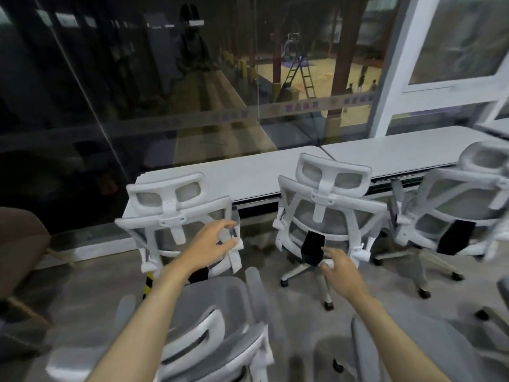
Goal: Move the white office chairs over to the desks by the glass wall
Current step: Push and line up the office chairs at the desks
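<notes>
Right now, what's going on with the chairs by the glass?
A person is lining up white office chairs along the desk by the glass wall. Their left hand reaches to the backrest frame of the leftmost chair; the right hand hovers open, holding nothing. Two more chairs already face the desk, and another waits nearer the camera.

Three chairs are lined up against the desk [358, 158] by the glass wall [165, 92]: the left chair [176, 216], middle chair [327, 216] and right chair [454, 210]. A narrow gap of bare floor [256, 244] is left between the left and middle ones. The near ground is blocked by a blurred chair [214, 326] below the hands. A brown seat [19, 244] stands at the far left.
</notes>
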`<state>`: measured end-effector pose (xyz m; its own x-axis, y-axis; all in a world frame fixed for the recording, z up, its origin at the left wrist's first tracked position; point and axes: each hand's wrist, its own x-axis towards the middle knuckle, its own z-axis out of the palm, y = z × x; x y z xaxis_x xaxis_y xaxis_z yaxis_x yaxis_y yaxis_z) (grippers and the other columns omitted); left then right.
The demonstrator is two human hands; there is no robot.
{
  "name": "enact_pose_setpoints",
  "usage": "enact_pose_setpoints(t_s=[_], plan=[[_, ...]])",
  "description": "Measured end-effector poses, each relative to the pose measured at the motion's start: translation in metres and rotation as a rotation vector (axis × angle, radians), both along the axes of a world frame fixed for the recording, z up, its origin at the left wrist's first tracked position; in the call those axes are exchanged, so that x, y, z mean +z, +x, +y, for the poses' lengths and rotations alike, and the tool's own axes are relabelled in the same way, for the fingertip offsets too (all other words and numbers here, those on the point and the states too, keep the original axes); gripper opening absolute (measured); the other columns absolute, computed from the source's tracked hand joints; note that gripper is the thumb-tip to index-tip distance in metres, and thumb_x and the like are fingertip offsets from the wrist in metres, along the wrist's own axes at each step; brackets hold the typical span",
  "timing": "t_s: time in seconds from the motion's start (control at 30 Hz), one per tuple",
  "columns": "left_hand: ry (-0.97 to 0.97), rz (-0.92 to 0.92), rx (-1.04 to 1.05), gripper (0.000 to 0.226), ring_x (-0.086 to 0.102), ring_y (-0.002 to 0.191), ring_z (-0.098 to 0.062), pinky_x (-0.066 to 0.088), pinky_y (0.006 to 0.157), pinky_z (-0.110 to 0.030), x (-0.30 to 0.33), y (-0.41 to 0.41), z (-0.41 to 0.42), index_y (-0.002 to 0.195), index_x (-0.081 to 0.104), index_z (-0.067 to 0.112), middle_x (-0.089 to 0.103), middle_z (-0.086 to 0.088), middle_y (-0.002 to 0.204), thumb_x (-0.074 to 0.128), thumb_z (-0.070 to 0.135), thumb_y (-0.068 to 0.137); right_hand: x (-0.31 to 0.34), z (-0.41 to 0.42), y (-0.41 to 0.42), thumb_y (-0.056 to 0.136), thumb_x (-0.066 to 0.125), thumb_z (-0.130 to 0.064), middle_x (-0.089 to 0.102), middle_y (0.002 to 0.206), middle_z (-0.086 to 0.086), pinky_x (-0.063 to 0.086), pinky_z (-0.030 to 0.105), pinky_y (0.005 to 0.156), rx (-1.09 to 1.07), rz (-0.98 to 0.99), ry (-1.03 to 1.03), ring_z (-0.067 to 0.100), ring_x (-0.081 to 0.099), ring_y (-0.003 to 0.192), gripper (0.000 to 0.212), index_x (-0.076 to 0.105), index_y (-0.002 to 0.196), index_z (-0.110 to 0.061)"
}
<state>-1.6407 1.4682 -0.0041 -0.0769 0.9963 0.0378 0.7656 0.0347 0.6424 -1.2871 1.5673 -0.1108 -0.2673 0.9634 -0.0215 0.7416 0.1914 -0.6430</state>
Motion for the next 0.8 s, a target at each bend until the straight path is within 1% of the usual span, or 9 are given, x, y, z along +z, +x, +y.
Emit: enact_pose_setpoints(t_s=[0.1, 0.2, 0.33, 0.43, 0.5, 0.57, 0.63, 0.7, 0.8], plan=[[-0.01, 0.007, 0.002, 0.043, 0.049, 0.127, -0.005, 0.041, 0.111, -0.038, -0.009, 0.032, 0.05, 0.137, 0.052, 0.035, 0.055, 0.01, 0.139, 0.062, 0.042, 0.096, 0.004, 0.036, 0.027, 0.097, 0.061, -0.015, 0.055, 0.14, 0.009, 0.042, 0.035, 0.104, -0.036, 0.052, -0.013, 0.027, 0.053, 0.129, 0.044, 0.054, 0.141, -0.012], [-0.042, 0.003, -0.006, 0.045, 0.05, 0.129, -0.009, 0.041, 0.112, -0.041, -0.018, 0.062, 0.098, 0.139, 0.05, 0.034, 0.055, 0.009, 0.138, 0.06, 0.045, 0.096, 0.008, 0.071, 0.052, 0.096, 0.062, -0.011, 0.056, 0.136, 0.011, 0.04, 0.028, 0.097, -0.082, 0.093, -0.022, 0.027, 0.056, 0.122, 0.042, 0.055, 0.138, -0.011], [-0.095, -0.013, -0.014, 0.046, 0.047, 0.134, -0.01, 0.041, 0.112, -0.043, -0.034, 0.086, 0.159, 0.14, 0.046, 0.038, 0.052, 0.009, 0.142, 0.058, 0.046, 0.096, 0.0, 0.117, 0.074, 0.098, 0.06, -0.019, 0.047, 0.15, 0.007, 0.039, 0.038, 0.11, -0.124, 0.105, -0.042, 0.025, 0.046, 0.136, 0.052, 0.046, 0.147, -0.012], [-0.123, 0.015, -0.006, 0.051, 0.044, 0.137, -0.012, 0.04, 0.112, -0.042, -0.048, 0.098, 0.207, 0.143, 0.043, 0.035, 0.049, 0.007, 0.146, 0.059, 0.045, 0.095, -0.008, 0.15, 0.083, 0.098, 0.06, -0.02, 0.042, 0.152, 0.008, 0.038, 0.04, 0.11, -0.166, 0.109, -0.066, 0.026, 0.045, 0.136, 0.058, 0.039, 0.152, -0.013], [-0.132, 0.009, 0.002, 0.052, 0.042, 0.138, -0.016, 0.04, 0.109, -0.038, -0.058, 0.106, 0.241, 0.144, 0.043, 0.032, 0.046, 0.005, 0.145, 0.06, 0.04, 0.096, -0.016, 0.173, 0.086, 0.098, 0.061, -0.02, 0.042, 0.151, 0.009, 0.038, 0.04, 0.109, -0.194, 0.105, -0.075, 0.026, 0.044, 0.136, 0.06, 0.037, 0.152, -0.012], [-0.126, 0.003, 0.016, 0.054, 0.04, 0.138, -0.019, 0.039, 0.105, -0.036, -0.072, 0.111, 0.279, 0.146, 0.041, 0.032, 0.043, 0.004, 0.146, 0.061, 0.037, 0.096, -0.026, 0.203, 0.089, 0.096, 0.064, -0.017, 0.046, 0.148, 0.012, 0.038, 0.041, 0.109, -0.223, 0.103, -0.063, 0.03, 0.043, 0.136, 0.061, 0.038, 0.151, -0.008], [-0.121, -0.009, 0.037, 0.06, 0.036, 0.141, -0.019, 0.037, 0.108, -0.038, -0.085, 0.113, 0.32, 0.15, 0.036, 0.031, 0.037, 0.004, 0.152, 0.06, 0.038, 0.096, -0.035, 0.238, 0.09, 0.093, 0.067, -0.015, 0.046, 0.146, 0.016, 0.039, 0.046, 0.11, -0.271, 0.096, -0.053, 0.037, 0.042, 0.136, 0.063, 0.04, 0.149, -0.005], [-0.135, -0.041, 0.066, 0.066, 0.032, 0.145, -0.02, 0.036, 0.113, -0.042, -0.097, 0.112, 0.361, 0.154, 0.029, 0.03, 0.03, 0.004, 0.158, 0.06, 0.042, 0.097, -0.042, 0.271, 0.09, 0.095, 0.067, -0.017, 0.039, 0.152, 0.019, 0.034, 0.047, 0.116, -0.34, 0.096, -0.054, 0.038, 0.035, 0.143, 0.066, 0.036, 0.151, -0.002], [-0.162, -0.103, 0.111, 0.076, 0.028, 0.149, -0.022, 0.034, 0.117, -0.048, -0.112, 0.105, 0.42, 0.157, 0.022, 0.026, 0.023, 0.001, 0.163, 0.061, 0.047, 0.095, -0.052, 0.315, 0.087, 0.099, 0.062, -0.023, 0.024, 0.163, 0.02, 0.023, 0.044, 0.122, -0.427, 0.115, -0.044, 0.034, 0.019, 0.152, 0.07, 0.027, 0.156, -0.002]])
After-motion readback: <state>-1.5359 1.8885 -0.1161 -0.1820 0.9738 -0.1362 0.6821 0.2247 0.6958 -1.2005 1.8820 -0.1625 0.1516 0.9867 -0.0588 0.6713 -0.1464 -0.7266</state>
